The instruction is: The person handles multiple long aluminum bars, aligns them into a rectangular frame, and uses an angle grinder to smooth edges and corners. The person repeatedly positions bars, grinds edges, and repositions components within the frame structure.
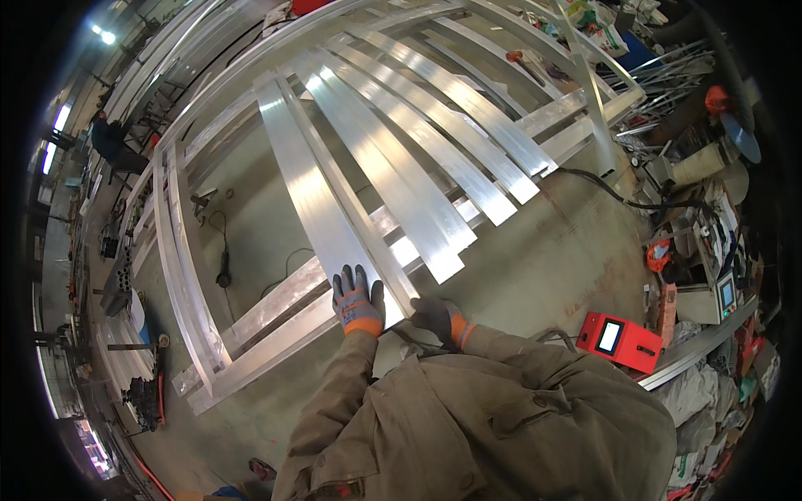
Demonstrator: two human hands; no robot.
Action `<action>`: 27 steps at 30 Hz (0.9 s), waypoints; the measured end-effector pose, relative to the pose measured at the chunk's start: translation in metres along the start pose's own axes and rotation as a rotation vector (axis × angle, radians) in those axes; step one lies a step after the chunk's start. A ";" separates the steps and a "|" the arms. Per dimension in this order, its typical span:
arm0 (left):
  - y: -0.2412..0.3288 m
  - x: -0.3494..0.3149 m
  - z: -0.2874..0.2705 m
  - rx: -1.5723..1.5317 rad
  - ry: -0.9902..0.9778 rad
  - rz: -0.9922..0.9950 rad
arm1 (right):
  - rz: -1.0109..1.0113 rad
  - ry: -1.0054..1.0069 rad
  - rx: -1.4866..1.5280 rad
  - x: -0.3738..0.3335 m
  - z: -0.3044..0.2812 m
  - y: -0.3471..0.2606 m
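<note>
Silvery metal forms the wide flat bar (307, 179), which in the head view lies ahead of the hands, its long axis going forward and leaning to the left. The left hand (357, 305) is nearer, resting on its near end with fingers spread; the right hand (438, 320) is at the end of the adjacent narrow bar (378, 250), whether pinching it I cannot tell.

Dull greenish floor (543, 267), bright lamp (108, 37) upper left, glowing light strips (48, 158) below.
</note>
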State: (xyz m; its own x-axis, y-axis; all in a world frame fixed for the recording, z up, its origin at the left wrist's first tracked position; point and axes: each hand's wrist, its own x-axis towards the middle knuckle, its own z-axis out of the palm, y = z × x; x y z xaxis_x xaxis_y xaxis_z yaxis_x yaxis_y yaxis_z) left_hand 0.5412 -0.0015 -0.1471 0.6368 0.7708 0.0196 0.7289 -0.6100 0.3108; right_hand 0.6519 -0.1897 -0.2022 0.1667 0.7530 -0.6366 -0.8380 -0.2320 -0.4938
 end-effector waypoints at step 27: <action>0.002 0.000 -0.005 -0.003 -0.022 -0.026 | -0.754 -0.165 -0.958 0.068 -0.113 0.081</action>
State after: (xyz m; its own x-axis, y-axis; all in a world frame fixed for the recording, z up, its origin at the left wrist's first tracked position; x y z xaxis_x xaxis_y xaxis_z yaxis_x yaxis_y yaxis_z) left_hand 0.5407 -0.0019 -0.1418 0.6230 0.7822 -0.0099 0.7446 -0.5891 0.3138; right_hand 0.6544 -0.2274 -0.3523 0.3179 0.9471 0.0439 0.1706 -0.0116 -0.9853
